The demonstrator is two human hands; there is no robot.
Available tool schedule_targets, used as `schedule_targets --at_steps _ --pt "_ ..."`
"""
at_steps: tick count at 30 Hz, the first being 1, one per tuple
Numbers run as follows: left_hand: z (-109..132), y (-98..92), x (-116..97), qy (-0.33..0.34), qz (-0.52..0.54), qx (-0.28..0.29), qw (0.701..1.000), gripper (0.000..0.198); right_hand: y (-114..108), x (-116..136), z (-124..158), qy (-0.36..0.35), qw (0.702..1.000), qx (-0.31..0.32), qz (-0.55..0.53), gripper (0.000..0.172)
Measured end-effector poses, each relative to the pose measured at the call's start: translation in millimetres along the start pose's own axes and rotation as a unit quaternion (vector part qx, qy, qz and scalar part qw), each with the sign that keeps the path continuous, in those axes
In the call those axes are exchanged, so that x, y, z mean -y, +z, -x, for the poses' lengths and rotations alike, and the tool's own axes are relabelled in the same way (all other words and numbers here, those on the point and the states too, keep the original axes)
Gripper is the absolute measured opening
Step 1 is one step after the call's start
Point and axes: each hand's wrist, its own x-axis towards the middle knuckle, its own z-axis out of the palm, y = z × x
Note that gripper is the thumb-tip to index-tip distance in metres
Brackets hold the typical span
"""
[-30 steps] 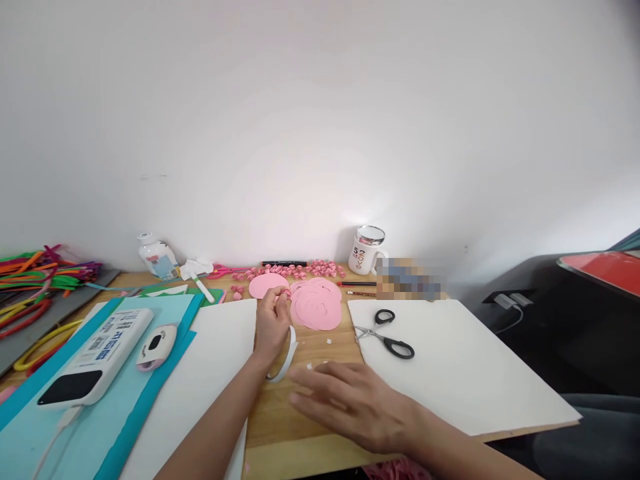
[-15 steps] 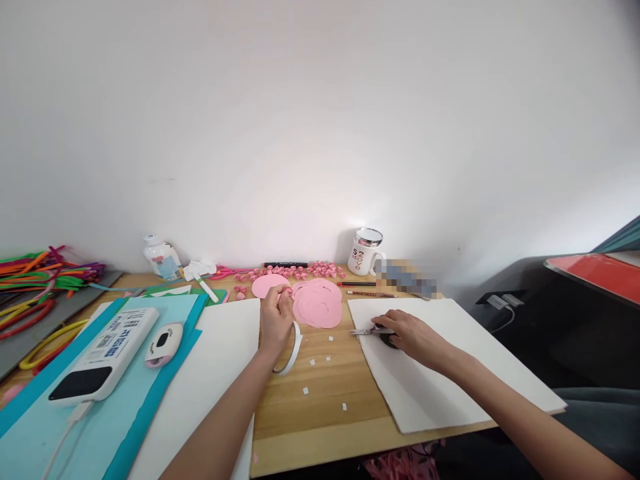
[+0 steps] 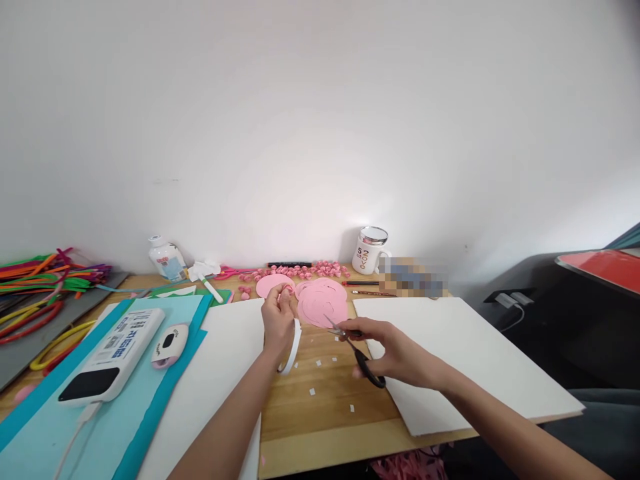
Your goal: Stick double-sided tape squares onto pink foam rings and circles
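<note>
Black-handled steel scissors [image 3: 364, 363] sit in the right hand [image 3: 395, 350] above the bare wooden tabletop [image 3: 325, 417]. The fingers are closed around the handles and the blades are nearly together, tips aimed toward ten o'clock at the left hand [image 3: 277, 319]. That hand pinches a small pink paper piece [image 3: 285, 291] between its fingertips. A white ring of tape [image 3: 291, 347] hangs below its wrist, likely so the fingers stay free for the pinch. The stack of pink spiral-cut paper discs [image 3: 324, 305] lies just beside the left hand at two o'clock, within easy reach of both hands. Small white scraps [image 3: 319, 363] are scattered on the wood between the hands. At one o'clock by the wall stands a white mug with a silver lid [image 3: 370, 251]. Its lid is on, so its contents are hidden. At ten o'clock a small white bottle [image 3: 167, 258] leans tilted, and what it holds cannot be told.
</note>
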Motion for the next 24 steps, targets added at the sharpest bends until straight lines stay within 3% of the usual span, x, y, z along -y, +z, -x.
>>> schedule_targets --at_steps 5,11,17,22,24 --pt "3.2 1.4 -5.3 -0.027 0.015 0.026 0.999 0.015 20.7 4.2 -15.1 -0.014 0.998 0.005 0.063 0.055" --pt "4.1 2.1 -6.3 -0.036 0.038 0.048 0.998 0.015 26.3 7.6 -23.6 -0.031 0.994 0.031 0.103 0.051" --pt "4.2 3.0 -6.1 -0.033 0.033 0.041 0.998 0.016 24.6 10.7 -23.0 -0.032 0.992 0.043 0.116 0.037" --pt "4.8 3.0 -6.5 -0.034 0.038 0.053 0.997 0.016 23.9 14.2 -23.1 -0.056 0.99 0.053 0.119 0.013" --pt "4.8 3.1 -6.9 -0.037 0.045 0.051 0.997 0.016 24.3 14.2 -23.3 -0.06 0.99 0.06 0.116 0.013"
